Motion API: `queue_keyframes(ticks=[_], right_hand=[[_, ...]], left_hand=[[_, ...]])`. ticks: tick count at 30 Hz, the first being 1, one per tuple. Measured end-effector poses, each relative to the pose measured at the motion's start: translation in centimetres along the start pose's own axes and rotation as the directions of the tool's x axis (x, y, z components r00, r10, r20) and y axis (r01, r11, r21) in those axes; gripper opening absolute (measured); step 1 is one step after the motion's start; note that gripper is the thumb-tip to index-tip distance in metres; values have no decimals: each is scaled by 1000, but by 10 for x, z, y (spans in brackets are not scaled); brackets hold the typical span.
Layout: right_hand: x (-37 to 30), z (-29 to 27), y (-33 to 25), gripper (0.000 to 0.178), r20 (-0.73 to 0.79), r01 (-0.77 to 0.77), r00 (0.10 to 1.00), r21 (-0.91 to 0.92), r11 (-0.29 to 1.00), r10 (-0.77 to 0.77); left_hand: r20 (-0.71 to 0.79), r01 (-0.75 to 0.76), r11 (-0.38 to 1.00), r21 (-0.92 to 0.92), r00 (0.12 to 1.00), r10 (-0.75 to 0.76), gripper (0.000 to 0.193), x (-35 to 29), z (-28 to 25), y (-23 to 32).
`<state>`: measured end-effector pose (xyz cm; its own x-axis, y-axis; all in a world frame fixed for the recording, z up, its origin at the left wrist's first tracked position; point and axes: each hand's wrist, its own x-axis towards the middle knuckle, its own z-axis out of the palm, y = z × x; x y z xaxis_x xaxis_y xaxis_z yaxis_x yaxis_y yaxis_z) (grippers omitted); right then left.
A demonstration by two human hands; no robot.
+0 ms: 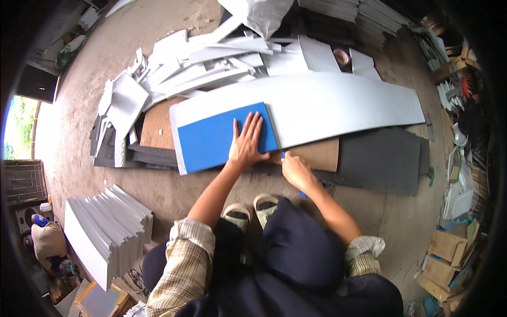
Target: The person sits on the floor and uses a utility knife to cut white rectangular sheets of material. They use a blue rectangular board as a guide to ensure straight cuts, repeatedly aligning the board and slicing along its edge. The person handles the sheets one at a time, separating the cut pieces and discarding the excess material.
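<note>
My left hand [247, 142] lies flat on a blue rectangular panel [214, 134], its fingers stretched toward the far edge and the thumb out to the right. Beneath the panel is a long white sheet [338, 103], which shows as a strip along the panel's left side and runs far to the right. At the near edge of the white sheet, beside the panel's lower right corner, my right hand [297, 171] is closed around a small blue tool [284, 155]. Most of that tool is hidden by the fingers, so its kind cannot be made out.
Brown board [322, 155] and dark sheets [377, 158] lie under the work. White offcuts [185, 66] are heaped beyond it, near a roll of tape [341, 56]. A stack of white sheets [111, 232] stands at left; another person [47, 238] bends behind it. Cardboard boxes [443, 248] line the right.
</note>
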<state>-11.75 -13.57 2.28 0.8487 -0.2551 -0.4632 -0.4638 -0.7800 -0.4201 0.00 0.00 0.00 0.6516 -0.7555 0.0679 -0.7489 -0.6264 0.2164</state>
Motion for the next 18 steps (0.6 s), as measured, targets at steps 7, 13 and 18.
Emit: queue_keyframes(ticks=[7,13,18], right_hand=[[95,-45,-32,29,-198,69,978,16,997,-65],[131,-34,-41,32,-138,69,988,-24,997,-71],[133,-47,-62,24,-24,-109,994,70,992,111]], left_hand=[[27,2,994,-106,1000,1,104,5,-7,6],[17,7,991,-133,1000,-5,105,5,-7,0],[25,15,991,-132,1000,-12,106,3,-9,-2]])
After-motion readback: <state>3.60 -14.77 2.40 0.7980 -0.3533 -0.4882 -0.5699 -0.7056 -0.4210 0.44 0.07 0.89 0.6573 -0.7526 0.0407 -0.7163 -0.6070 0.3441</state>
